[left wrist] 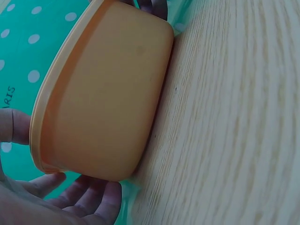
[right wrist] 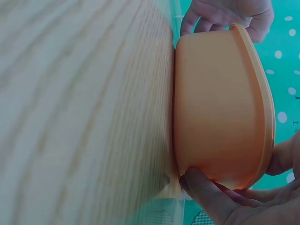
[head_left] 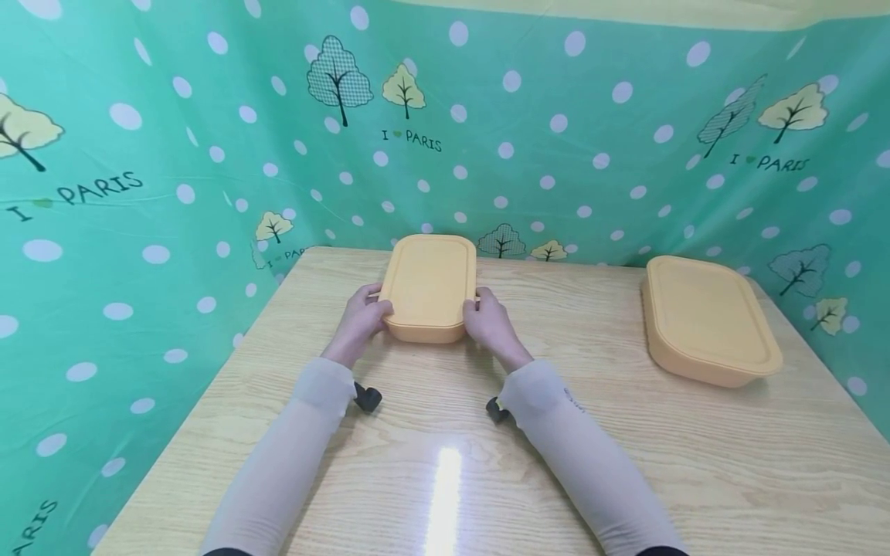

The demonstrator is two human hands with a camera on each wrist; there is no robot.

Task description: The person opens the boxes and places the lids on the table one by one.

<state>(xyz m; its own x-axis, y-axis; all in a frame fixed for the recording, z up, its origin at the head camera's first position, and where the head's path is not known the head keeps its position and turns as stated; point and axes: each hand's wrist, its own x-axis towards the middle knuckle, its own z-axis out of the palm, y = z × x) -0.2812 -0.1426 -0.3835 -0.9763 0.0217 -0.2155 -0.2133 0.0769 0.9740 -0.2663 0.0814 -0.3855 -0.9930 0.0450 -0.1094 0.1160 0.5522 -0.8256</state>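
A light orange lidded food container (head_left: 429,282) stands near the far edge of the table, with its lid on. My left hand (head_left: 360,318) grips its left side close to the near corner, thumb over the lid's rim and fingers along the wall. On the opposite side my right hand (head_left: 492,323) holds it the same way. In the left wrist view the container's near wall (left wrist: 112,89) rises from the tabletop, fingers (left wrist: 108,201) against its side. The right wrist view shows that wall (right wrist: 220,108) between both hands, its base at the wood.
A second, larger orange lidded container (head_left: 712,316) sits on the right side of the wooden table (head_left: 577,332). Behind the table and along its sides hangs a green dotted curtain (head_left: 528,154). A bright light reflection falls on the near tabletop.
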